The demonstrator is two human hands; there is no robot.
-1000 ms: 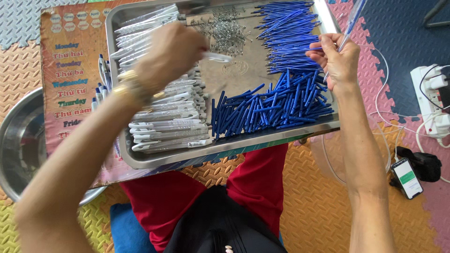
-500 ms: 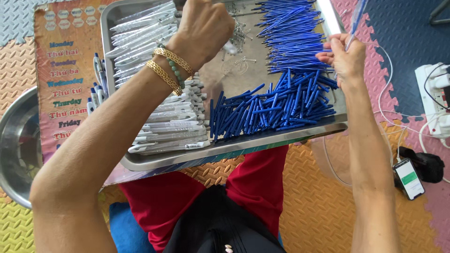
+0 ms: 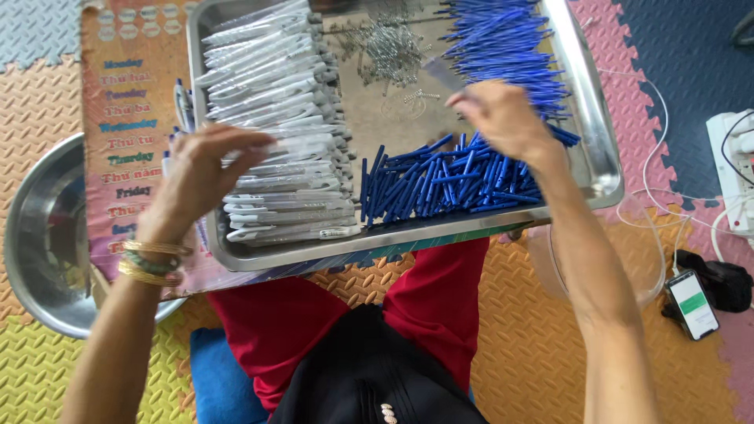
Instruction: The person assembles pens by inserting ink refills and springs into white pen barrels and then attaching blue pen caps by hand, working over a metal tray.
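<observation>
Looking down from the head camera, I see my left hand [image 3: 206, 174] hovering over the left edge of a shallow steel tray [image 3: 598, 169], fingers loosely spread and curled, fingertips resting on the pile of clear-white pen barrels [image 3: 275, 133] that fills the tray's left side; motion blur keeps me from telling whether the grip actually pinches one. Gold and green bangles [image 3: 151, 263] circle that wrist. My right hand [image 3: 503, 118] sits over the tray's right half, above the heap of blue pen parts [image 3: 440, 180], its fingers drawn together around a pale, blurred slim piece [image 3: 444, 74] that sticks up and to the left from the fingertips. A small scatter of metal springs [image 3: 389, 47] lies in the tray's middle near the far rim. The tray rests on a colourful printed board [image 3: 118, 141] across my lap, red trousers [image 3: 275, 322] below. A round steel bowl [image 3: 47, 235] sits on the foam floor mat to my left, and a phone [image 3: 691, 302] lies on the mat to my right. Half a second earlier my left hand was far forward over the springs and my right was raised off the tray's right rim; now the left has pulled back to the white barrels and the right has dropped inward over the blue parts.
</observation>
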